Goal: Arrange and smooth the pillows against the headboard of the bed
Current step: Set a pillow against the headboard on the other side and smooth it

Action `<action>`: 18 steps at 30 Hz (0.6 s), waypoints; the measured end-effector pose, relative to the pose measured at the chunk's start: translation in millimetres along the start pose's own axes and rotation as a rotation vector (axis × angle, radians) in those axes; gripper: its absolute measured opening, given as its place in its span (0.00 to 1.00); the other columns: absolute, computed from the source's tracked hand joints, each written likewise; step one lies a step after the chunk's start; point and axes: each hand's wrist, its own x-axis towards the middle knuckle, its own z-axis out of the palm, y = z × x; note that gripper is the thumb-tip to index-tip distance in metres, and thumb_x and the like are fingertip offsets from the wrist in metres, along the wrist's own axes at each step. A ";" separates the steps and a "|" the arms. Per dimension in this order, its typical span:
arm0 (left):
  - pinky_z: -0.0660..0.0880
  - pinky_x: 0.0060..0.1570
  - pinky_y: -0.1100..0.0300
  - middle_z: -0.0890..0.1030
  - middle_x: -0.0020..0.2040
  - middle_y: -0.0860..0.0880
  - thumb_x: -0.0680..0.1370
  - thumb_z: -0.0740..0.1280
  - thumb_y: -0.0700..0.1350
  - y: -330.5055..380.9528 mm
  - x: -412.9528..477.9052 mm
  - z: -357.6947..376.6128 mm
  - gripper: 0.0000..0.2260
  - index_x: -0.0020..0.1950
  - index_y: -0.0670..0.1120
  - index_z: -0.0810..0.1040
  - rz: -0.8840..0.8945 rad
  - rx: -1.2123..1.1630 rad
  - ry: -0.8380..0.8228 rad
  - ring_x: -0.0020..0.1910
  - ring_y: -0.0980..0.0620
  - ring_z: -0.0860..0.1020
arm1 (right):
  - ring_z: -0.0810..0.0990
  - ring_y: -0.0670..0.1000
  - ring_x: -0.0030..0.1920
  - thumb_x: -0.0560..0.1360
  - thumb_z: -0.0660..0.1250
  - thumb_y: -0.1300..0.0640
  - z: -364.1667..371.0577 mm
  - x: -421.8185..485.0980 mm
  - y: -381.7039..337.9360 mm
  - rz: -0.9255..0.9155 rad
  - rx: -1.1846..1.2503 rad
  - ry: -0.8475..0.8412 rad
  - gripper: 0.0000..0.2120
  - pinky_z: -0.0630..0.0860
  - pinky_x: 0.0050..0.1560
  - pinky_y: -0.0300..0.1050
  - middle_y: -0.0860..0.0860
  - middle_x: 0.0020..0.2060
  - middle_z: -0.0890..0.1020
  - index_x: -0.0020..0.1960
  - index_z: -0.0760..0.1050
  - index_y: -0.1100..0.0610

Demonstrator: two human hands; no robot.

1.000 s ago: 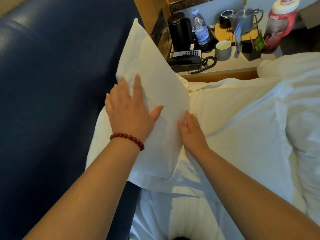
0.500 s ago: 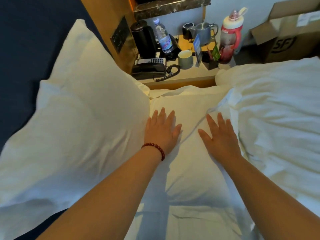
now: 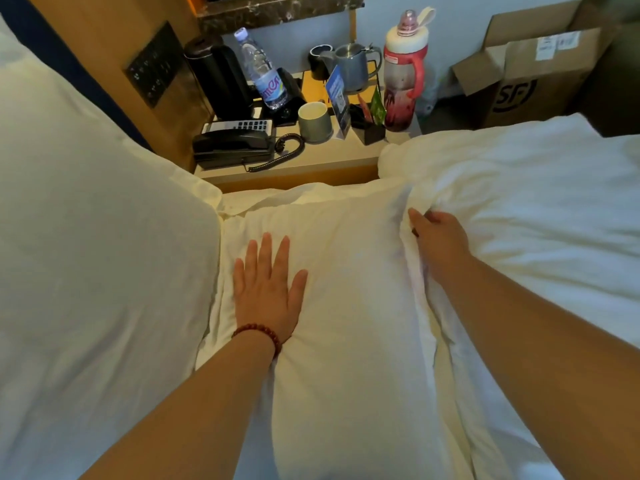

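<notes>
The flat pillow (image 3: 346, 289) lies in the middle of the bed. The left hand (image 3: 266, 289), with a bead bracelet (image 3: 259, 332) on its wrist, rests open on the pillow's left part, fingers straight. The right hand (image 3: 438, 240) digs into the fold at the pillow's right edge, against the duvet (image 3: 519, 202). Its fingers are hidden, so I cannot tell its grip. Left of this pillow, a second pillow (image 3: 104, 254) leans on the headboard (image 3: 69, 65). Beyond it stands a nightstand (image 3: 311, 161).
</notes>
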 end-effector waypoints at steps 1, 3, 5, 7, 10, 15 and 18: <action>0.34 0.75 0.49 0.43 0.80 0.51 0.77 0.34 0.65 -1.4 0.0 4.4 0.31 0.79 0.56 0.43 0.005 -0.004 0.010 0.79 0.49 0.40 | 0.81 0.60 0.51 0.77 0.65 0.44 -1.8 5.3 -1.0 0.007 0.086 -0.009 0.14 0.78 0.58 0.57 0.55 0.50 0.83 0.50 0.80 0.54; 0.36 0.75 0.50 0.45 0.80 0.50 0.78 0.33 0.65 -3.9 0.6 10.6 0.31 0.79 0.56 0.45 0.014 -0.021 0.023 0.79 0.48 0.42 | 0.79 0.58 0.49 0.79 0.63 0.47 -7.2 12.3 -0.3 -0.009 0.099 0.036 0.13 0.78 0.55 0.53 0.54 0.47 0.81 0.52 0.79 0.57; 0.37 0.75 0.50 0.46 0.80 0.50 0.77 0.32 0.66 -5.1 1.6 14.2 0.32 0.79 0.56 0.46 0.018 -0.039 0.024 0.79 0.48 0.43 | 0.79 0.58 0.46 0.80 0.61 0.48 -11.9 17.7 7.5 -0.044 0.066 0.159 0.14 0.77 0.49 0.50 0.55 0.44 0.80 0.51 0.78 0.58; 0.37 0.76 0.50 0.46 0.80 0.50 0.76 0.31 0.67 -4.7 2.7 16.8 0.33 0.79 0.55 0.46 0.019 -0.052 0.018 0.79 0.48 0.43 | 0.81 0.59 0.47 0.79 0.60 0.46 -12.9 17.0 15.4 -0.022 0.179 0.241 0.15 0.79 0.48 0.52 0.54 0.42 0.82 0.49 0.79 0.55; 0.36 0.75 0.51 0.46 0.80 0.50 0.77 0.32 0.67 -4.9 3.4 19.6 0.34 0.79 0.54 0.46 0.026 -0.065 0.009 0.79 0.49 0.43 | 0.85 0.56 0.48 0.78 0.62 0.42 -12.8 15.1 18.3 0.187 0.567 0.026 0.16 0.82 0.49 0.53 0.51 0.45 0.85 0.54 0.79 0.51; 0.39 0.76 0.50 0.48 0.80 0.48 0.77 0.33 0.66 -6.7 3.9 23.8 0.33 0.79 0.53 0.47 0.031 -0.078 0.015 0.79 0.48 0.45 | 0.84 0.60 0.48 0.76 0.71 0.56 -21.1 -9.5 32.6 0.141 0.324 -0.377 0.13 0.82 0.50 0.56 0.58 0.50 0.85 0.57 0.79 0.61; 0.40 0.76 0.49 0.49 0.80 0.48 0.78 0.34 0.65 -6.3 4.0 23.9 0.33 0.80 0.53 0.48 0.027 -0.081 0.014 0.79 0.47 0.45 | 0.78 0.56 0.35 0.78 0.67 0.48 -27.2 -23.2 49.6 0.125 0.279 0.008 0.15 0.75 0.35 0.49 0.56 0.37 0.79 0.51 0.79 0.62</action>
